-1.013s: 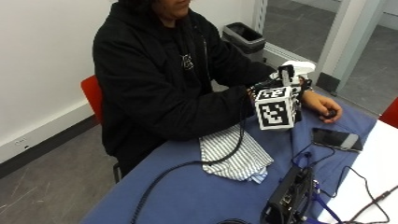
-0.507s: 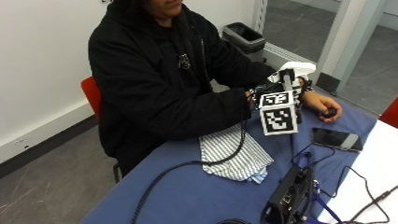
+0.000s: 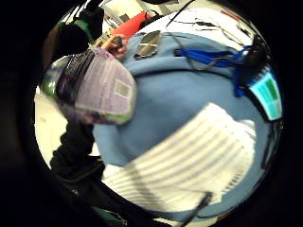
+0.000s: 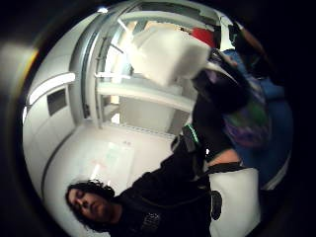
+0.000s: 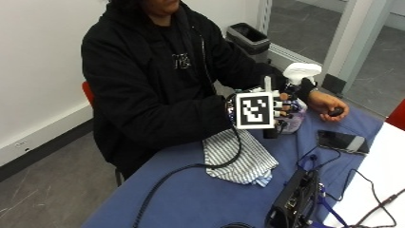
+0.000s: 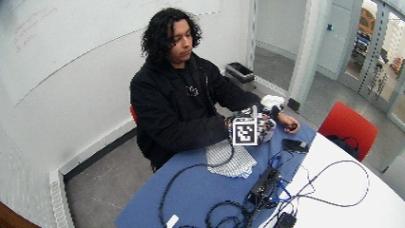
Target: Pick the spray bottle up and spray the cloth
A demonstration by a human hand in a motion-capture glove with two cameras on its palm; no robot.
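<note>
Outside view: hand [image 5: 282,110] grips spray bottle [image 5: 295,90], body mostly hidden; cloth [image 5: 239,156] below.

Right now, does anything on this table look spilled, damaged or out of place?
Nothing looks spilled or damaged. The striped cloth lies rumpled on the blue table, and the gloved right hand grips the spray bottle upright beside it.

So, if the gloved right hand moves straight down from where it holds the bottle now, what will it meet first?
Most likely the striped cloth. The right hand grips the spray bottle just above the cloth's far edge on the blue table. Depth is unclear, so the bottle's base might meet bare table beside the cloth instead.
</note>
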